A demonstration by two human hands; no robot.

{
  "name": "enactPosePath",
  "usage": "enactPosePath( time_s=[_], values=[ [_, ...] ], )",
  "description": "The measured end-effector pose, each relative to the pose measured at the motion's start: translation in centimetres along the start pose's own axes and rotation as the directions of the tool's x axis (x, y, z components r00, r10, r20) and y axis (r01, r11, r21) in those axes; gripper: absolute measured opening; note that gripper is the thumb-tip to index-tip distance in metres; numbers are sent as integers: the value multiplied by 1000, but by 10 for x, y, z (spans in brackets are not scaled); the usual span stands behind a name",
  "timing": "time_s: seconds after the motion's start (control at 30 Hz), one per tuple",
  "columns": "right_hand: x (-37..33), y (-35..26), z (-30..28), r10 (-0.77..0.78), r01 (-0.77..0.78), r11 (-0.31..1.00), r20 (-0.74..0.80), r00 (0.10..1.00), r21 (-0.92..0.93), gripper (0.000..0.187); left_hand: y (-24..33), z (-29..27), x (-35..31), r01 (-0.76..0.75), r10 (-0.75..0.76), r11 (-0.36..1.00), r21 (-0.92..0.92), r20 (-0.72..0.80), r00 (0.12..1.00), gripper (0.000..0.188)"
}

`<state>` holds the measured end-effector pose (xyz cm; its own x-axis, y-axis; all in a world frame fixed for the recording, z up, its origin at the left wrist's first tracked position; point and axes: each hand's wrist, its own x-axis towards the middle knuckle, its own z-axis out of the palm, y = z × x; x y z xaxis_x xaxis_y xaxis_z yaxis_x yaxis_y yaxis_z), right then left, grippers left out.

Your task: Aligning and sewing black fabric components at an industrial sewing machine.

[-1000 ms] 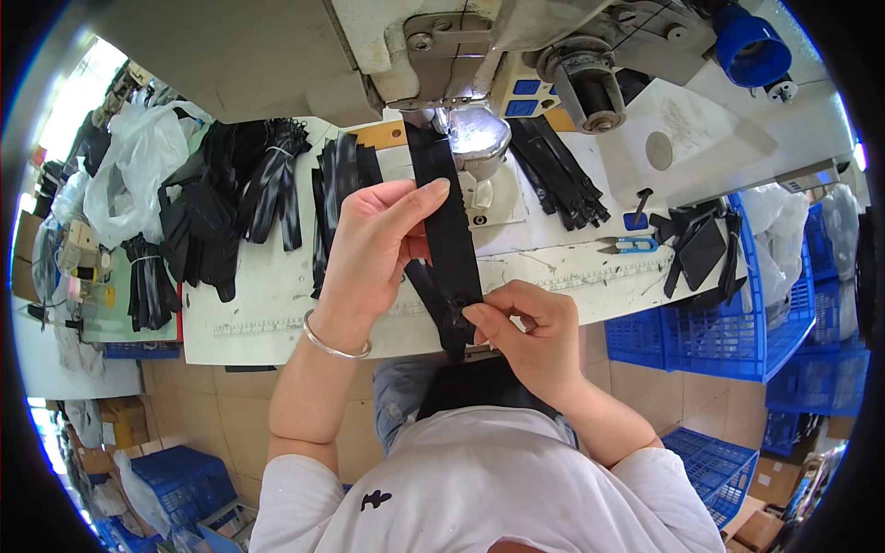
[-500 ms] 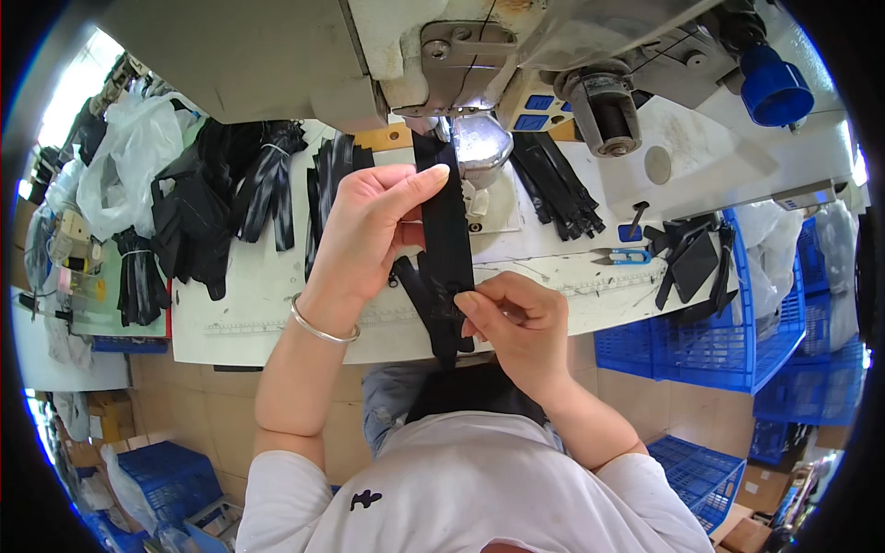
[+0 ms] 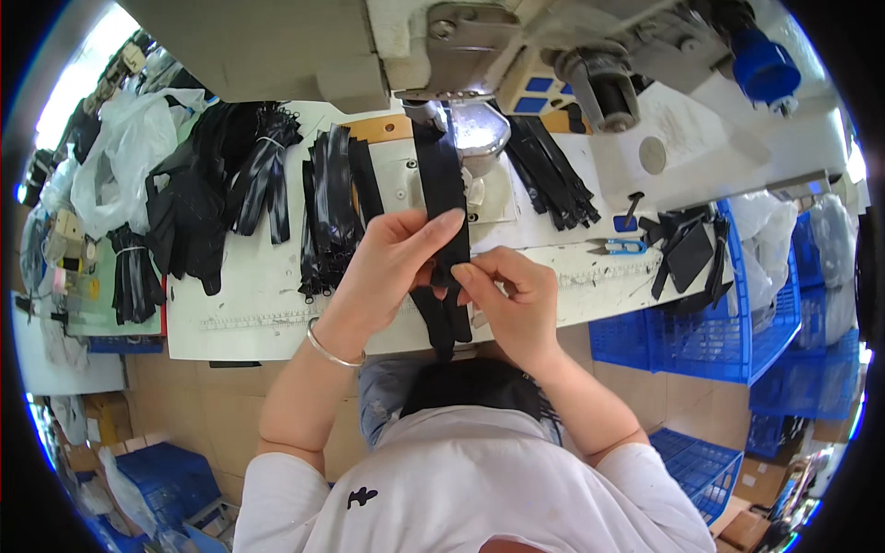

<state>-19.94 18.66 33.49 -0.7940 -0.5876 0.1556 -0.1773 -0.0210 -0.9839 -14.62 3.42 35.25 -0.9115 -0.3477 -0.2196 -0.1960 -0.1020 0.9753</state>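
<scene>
A black fabric strip runs from under the head of a sewing machine toward me, its lower end hanging past the table's near edge. My left hand is closed on the strip from the left, thumb on top and fingers partly hidden beneath. Just to its right, my right hand pinches the strip's right edge between thumb and forefinger. Both hands nearly meet there. The machine's needle area is bright with lamp light, and the needle itself cannot be made out.
Black zippers lie left of the strip, with another bundle to the right. Blue-handled thread snips rest near black fabric pieces. A blue crate adjoins the table's right edge. Tied zippers and a plastic bag are at far left.
My left hand has slid down the strip toward me. My right hand has risen slightly, so the two are now close together. The view has shifted a little.
</scene>
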Motion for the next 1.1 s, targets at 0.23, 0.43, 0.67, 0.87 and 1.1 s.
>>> enactPosePath(
  time_s=[0.23, 0.43, 0.67, 0.87, 1.1],
  values=[
    [1, 2, -7, -65, 67, 997, 25, 998, -50, 8, -9, 10, -31, 134, -45, 795, -592, 163, 986, 18],
    [5, -6, -11, 127, -128, 992, 127, 984, -3, 10, -20, 10, -21, -86, 72, 897, -433, -50, 996, 17],
    [-2, -7, -13, 61, -58, 998, 139, 988, -27, 9, -27, 18, -25, -74, 31, 763, -643, -77, 997, 13],
    [-6, -7, -11, 73, -71, 997, 116, 991, -20, 7, -29, 24, -28, -142, 52, 749, -647, -157, 986, 9],
    [13, -11, -6, 34, -33, 999, 78, 996, -9, 8, -17, 20, -12, -193, 109, 730, -655, -167, 980, 6]
  ],
)
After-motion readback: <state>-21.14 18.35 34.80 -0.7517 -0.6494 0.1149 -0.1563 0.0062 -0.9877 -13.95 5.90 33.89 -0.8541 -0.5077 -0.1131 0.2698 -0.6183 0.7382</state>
